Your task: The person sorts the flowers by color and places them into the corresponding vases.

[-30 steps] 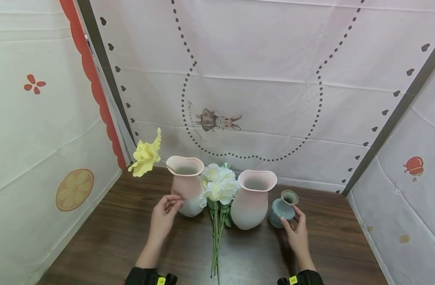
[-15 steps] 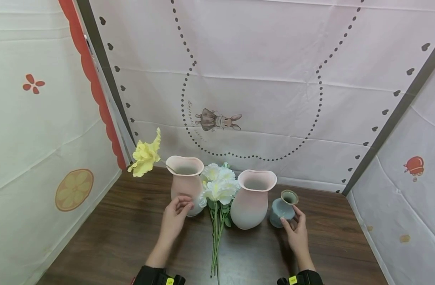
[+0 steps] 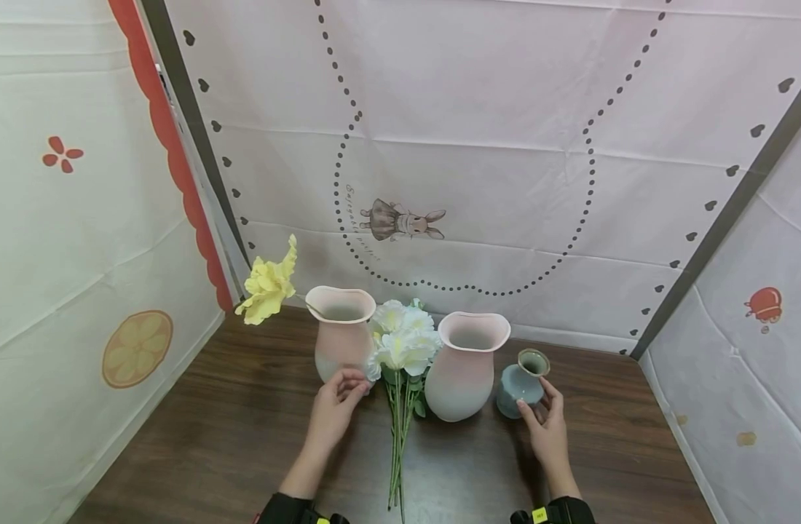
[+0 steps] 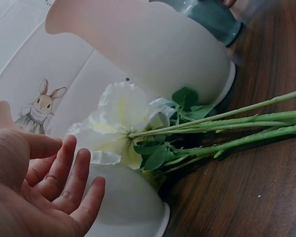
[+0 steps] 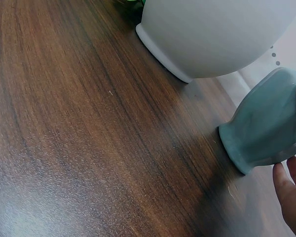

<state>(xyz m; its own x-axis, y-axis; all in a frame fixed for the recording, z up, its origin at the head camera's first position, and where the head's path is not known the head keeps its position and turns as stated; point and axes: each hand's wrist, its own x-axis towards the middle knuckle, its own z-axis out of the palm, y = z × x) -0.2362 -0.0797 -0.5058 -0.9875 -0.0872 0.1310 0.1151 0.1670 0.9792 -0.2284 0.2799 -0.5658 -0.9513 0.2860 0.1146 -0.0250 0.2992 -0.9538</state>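
My left hand (image 3: 336, 409) hovers before the left pink-and-white vase (image 3: 344, 342), beside the bunch of white artificial flowers (image 3: 403, 346). In the left wrist view its fingers are loosely bent and hold nothing. The flowers lie between the two large vases, their green stems (image 4: 246, 129) pointing toward me. My right hand (image 3: 546, 429) holds the small blue-green vase (image 3: 520, 389) between thumb and fingers. That vase (image 5: 266, 123) stands on the table in the right wrist view, where much of the hand is cut off. A yellow flower (image 3: 266, 287) leans out of the left vase.
A second large pink-and-white vase (image 3: 462, 375) stands between the white flowers and the small vase. The dark wooden table (image 3: 610, 437) meets printed cloth walls (image 3: 479, 182) at the back and both sides.
My left hand has moved right along the front of the left vase, up to the white flowers. The right hand and the small vase have stayed in place.
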